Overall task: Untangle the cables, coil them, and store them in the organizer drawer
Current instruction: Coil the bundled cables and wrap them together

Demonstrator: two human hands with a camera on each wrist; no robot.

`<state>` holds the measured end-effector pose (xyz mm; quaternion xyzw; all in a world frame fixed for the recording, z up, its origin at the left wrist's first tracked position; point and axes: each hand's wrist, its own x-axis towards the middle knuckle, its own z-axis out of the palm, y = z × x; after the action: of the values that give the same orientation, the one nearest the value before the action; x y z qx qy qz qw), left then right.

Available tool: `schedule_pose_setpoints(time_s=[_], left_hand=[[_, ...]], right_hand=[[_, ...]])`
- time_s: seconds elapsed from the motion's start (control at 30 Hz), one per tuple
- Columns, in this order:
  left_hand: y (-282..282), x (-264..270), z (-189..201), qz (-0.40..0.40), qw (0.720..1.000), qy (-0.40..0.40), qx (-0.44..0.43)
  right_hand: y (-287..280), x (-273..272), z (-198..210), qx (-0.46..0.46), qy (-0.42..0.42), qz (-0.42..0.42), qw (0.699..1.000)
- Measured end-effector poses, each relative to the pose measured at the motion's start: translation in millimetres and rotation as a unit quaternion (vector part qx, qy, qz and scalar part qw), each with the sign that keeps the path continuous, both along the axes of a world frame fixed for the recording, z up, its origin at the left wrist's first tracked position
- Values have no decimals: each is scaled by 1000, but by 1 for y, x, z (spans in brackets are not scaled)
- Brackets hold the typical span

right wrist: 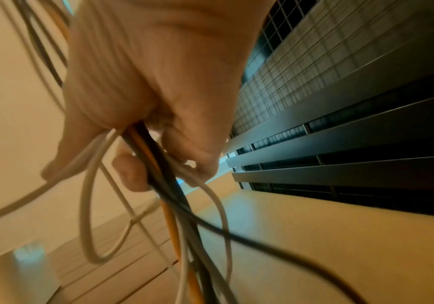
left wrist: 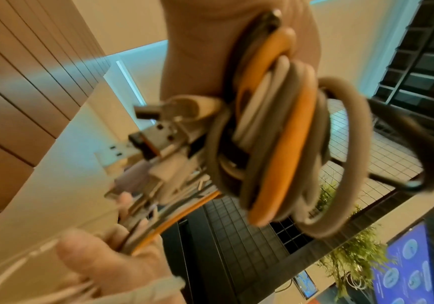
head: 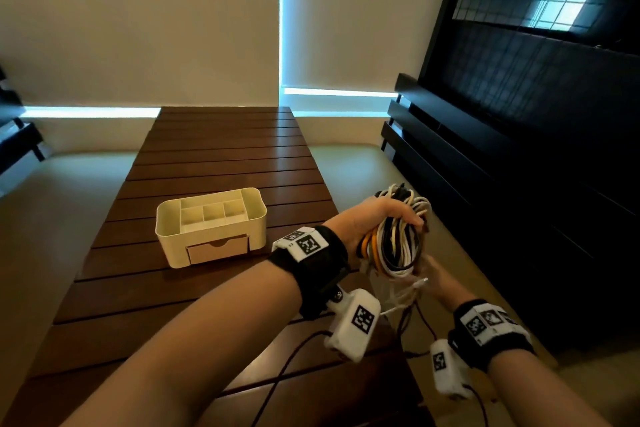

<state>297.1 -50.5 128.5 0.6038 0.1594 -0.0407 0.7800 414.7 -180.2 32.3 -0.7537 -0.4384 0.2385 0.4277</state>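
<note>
Far left: dark brown slatted wooden worktop [head: 214, 163], running away from the viewer. On it, near the middle, a cream plastic desk organizer [head: 211, 227] with open top compartments. Its small tan drawer [head: 218, 249] sits in the front face, pushed in.

Right of the organizer, off the worktop's right edge and held in the air: the left hand [head: 375, 222], a black strap with white marker blocks at the wrist. Its fingers [head: 412, 218] are curled over a coiled bundle of white, black and orange cables [head: 398, 243], clamping the loops against the palm. The left wrist view shows the loops stacked side by side, orange between grey-white ones, with several metal USB plugs [left wrist: 156, 142] sticking out to the left of the coil; blurred.

Just below and right of the bundle: the right hand [head: 441, 282], same strap and markers. Its fingers [right wrist: 132, 172] are closed round the loose trailing ends of the cables, white, orange and black strands running through the grip and hanging below in slack loops. Thin white ends trail between the two hands.

Far right: dark slatted cabinet [head: 502, 184] with a wire grid panel above, standing on pale floor.
</note>
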Motion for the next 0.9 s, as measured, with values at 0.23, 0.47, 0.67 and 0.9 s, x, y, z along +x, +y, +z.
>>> schedule_pose_setpoints(time_s=[0.23,0.47,0.67,0.9], left_hand=[[-6,8,-10,1,1000,19,3],[-9,0,-27,10,1000,19,-5],[6,-49,-6,69,996,-54,29],[33,-120,30,169,980,-92,46]], right_hand=[[9,35,-9,-117,-82,-172,975],[-20,76,7,-206,-211,-218,930],[-6,69,25,-132,-237,-193,943],[27,44,29,-195,-275,-72,939]])
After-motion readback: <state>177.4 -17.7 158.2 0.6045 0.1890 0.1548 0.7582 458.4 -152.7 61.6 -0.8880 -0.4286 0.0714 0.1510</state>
